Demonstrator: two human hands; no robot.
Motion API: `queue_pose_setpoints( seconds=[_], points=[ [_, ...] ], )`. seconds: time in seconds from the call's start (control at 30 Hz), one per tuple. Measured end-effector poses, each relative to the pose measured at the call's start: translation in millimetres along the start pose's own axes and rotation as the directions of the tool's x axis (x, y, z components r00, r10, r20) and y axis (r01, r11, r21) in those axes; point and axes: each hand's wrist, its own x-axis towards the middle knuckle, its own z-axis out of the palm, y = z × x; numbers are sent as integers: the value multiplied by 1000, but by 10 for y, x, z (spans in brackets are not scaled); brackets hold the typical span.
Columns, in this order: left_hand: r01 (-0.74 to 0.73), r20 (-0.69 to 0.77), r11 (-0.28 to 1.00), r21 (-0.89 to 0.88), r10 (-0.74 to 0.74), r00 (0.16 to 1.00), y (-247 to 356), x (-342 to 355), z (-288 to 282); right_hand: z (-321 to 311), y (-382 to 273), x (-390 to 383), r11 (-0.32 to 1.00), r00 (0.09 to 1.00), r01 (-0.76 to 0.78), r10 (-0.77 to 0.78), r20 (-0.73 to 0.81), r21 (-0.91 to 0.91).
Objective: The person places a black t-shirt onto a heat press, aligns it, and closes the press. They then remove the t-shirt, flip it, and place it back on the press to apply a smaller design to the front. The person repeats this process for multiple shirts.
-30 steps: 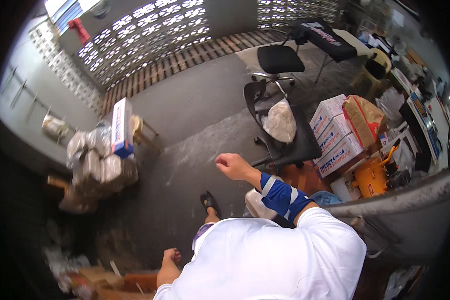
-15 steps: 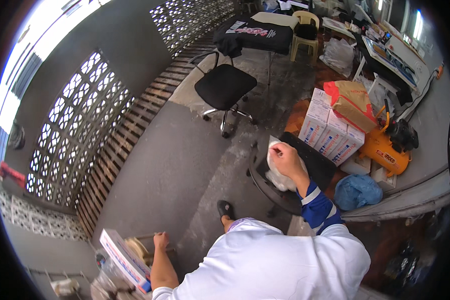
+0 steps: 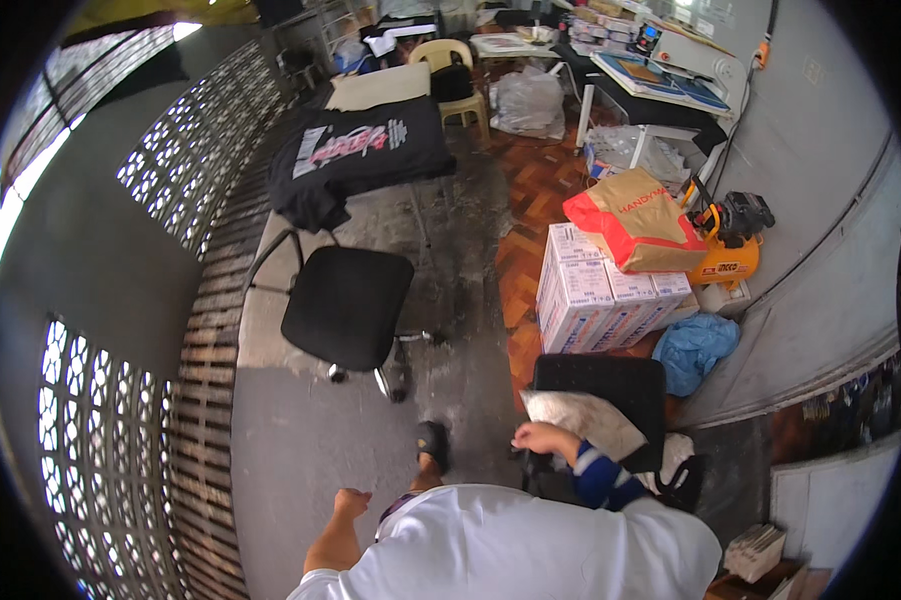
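Here's the pale plastic bag (image 3: 592,420), lying across the seat of the near black chair (image 3: 600,372), and the right hand (image 3: 546,438) is right at its left edge! The fingers bend inward; whether they touch the bag or pass above it, I cannot tell. Out to the left, the left hand (image 3: 350,502) is over the grey floor (image 3: 290,430), well apart from the bag, its fingers curled too, how tightly I cannot tell.

A dark shoe (image 3: 432,447) shows on the floor between the two hands. Just beyond the near chair sits a stack of white boxes (image 3: 582,300), a brown-and-red paper bag (image 3: 635,222) tilted on top, and to its right a crumpled blue plastic bag (image 3: 695,352) with an orange compressor (image 3: 727,262) behind. Over to the left stands a second black chair (image 3: 348,305), and past it a black shirt (image 3: 365,150) drapes over a desk (image 3: 380,88). A beige plastic chair (image 3: 436,52) is behind that, and along the far left runs a pierced block wall (image 3: 95,430).
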Motion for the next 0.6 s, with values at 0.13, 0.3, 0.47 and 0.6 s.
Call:
queue_pose_setpoints(
  seconds=[0.13, 0.3, 0.47, 0.6],
  points=[
    [-22, 247, 994, -110, 49, 968, 442, 1546, -1284, 64, 55, 264, 757, 902, -398, 425, 71, 518],
    [-720, 636, -170, 673, 629, 447, 2403, 3109, -2467, -595, -857, 565, 886, 828, -356, 447, -340, 298],
    [-737, 213, 361, 572, 802, 558, 5940, 3313, -2607, -1398, -1082, 1449, 899, 767, -260, 414, -491, 352],
    [-841, 309, 437, -319, 887, 344, 7988, 3139, -2402, -2999, -1197, 2286, 967, 794, -129, 233, -562, 219]
  ],
)
